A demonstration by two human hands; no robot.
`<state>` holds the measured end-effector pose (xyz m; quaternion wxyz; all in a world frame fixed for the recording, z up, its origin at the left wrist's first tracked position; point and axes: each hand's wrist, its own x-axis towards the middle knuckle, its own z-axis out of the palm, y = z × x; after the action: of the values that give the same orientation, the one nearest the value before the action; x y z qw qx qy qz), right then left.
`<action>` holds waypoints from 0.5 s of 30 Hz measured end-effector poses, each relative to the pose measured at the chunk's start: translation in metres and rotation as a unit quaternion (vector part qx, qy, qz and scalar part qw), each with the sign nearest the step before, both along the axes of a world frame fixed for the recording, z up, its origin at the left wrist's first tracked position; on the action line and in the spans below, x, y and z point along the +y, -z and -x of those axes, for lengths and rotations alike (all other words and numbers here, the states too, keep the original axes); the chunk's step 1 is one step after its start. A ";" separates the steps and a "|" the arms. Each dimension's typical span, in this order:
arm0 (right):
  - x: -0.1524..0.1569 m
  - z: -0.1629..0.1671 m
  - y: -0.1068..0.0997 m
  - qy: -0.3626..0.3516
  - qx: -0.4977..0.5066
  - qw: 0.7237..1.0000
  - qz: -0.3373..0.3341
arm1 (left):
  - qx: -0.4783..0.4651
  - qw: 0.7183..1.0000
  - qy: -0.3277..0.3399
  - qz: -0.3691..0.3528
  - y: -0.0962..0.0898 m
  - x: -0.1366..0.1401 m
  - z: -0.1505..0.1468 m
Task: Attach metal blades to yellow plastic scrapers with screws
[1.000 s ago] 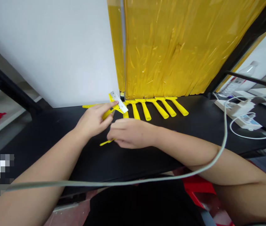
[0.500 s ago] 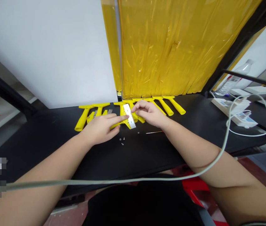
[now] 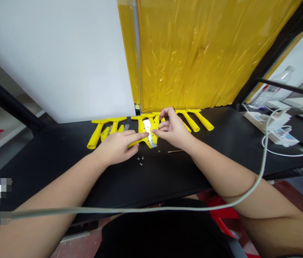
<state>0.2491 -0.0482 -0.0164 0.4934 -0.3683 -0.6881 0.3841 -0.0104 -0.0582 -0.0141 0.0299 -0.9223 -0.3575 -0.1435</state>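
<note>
Both fingers (image 3: 144,135) (pinching) — on scraper (image 3: 149,133)

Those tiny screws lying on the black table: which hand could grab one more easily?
Probably the left hand: the screws lie just beside its fingertips. The right hand sits farther back, pinching the metal blade.

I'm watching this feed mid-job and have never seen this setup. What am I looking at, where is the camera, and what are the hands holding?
There is no machine here: a person works with bare hands, filmed by a camera on their head looking down at a black table. The left hand pins a yellow scraper flat with its forefinger. The right hand pinches the metal blade at the scraper's head. More yellow scrapers lie in a row by the yellow curtain. A few small screws lie loose on the table. A grey cable crosses the arms.
</note>
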 end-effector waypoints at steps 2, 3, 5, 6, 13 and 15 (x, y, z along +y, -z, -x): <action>-0.001 -0.001 -0.003 -0.004 0.004 1.000 0.005 | -0.002 1.000 0.001 -0.001 0.001 0.001 0.001; -0.002 -0.001 -0.003 -0.008 0.006 1.000 0.007 | -0.003 1.000 0.001 -0.001 0.001 0.001 0.001; -0.001 -0.002 -0.002 -0.015 0.007 1.000 0.011 | -0.005 1.000 0.003 0.000 0.001 0.001 0.001; 0.000 -0.002 0.000 -0.017 0.004 1.000 0.014 | -0.006 1.000 0.004 0.000 0.001 0.000 0.002; 0.007 0.001 0.007 0.016 -0.015 0.999 0.033 | -0.010 1.000 0.005 -0.007 0.002 -0.001 0.002; 0.009 0.002 0.006 0.022 -0.013 0.998 0.052 | -0.009 1.000 0.003 -0.007 0.002 -0.002 0.001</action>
<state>0.2474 -0.0396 -0.0225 0.4728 -0.4131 -0.6655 0.4037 -0.0115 -0.0600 -0.0159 0.0327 -0.9220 -0.3537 -0.1539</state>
